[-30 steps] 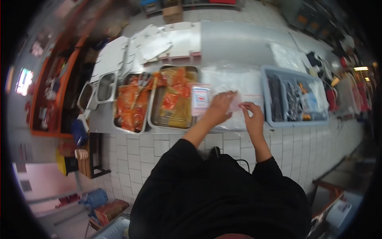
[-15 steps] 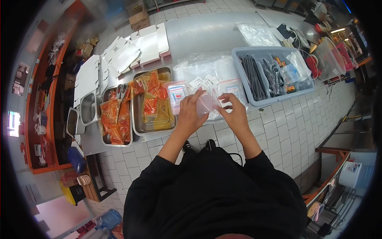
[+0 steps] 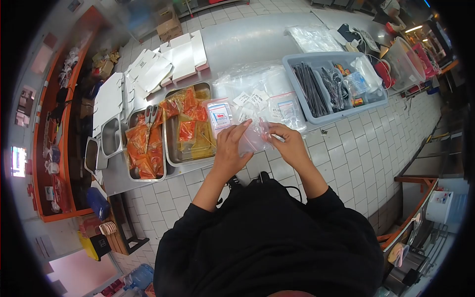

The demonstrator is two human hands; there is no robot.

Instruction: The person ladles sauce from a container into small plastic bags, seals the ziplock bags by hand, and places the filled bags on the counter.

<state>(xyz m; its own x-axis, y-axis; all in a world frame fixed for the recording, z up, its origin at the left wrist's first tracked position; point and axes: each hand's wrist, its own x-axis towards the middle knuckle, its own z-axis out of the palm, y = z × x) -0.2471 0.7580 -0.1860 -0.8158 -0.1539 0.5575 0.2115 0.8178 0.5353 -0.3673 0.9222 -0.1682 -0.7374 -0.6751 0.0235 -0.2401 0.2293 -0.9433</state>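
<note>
Between my hands is a small clear zip bag with a pinkish seal line, tilted over the table's front edge. My right hand pinches its right edge between thumb and fingertips. On the other side, my left hand has thumb and fingers spread apart against the bag's left side; whether the hidden fingers grip it I cannot tell. Behind lie white printed labels on clear plastic bags. A printed zip bag lies beyond my left hand, another printed zip bag beyond my right.
Left of my hands, a metal tray holds yellow and orange sachets. Beside it, another metal tray contains orange packets and scissors. A blue-grey divided bin with black wrapped utensils stands right. Flat white boxes lie behind.
My left hand has moved slightly down and left, its thumb and fingers wider apart. My right hand has shifted slightly downward with the bag. The whole view has shifted a little.
</note>
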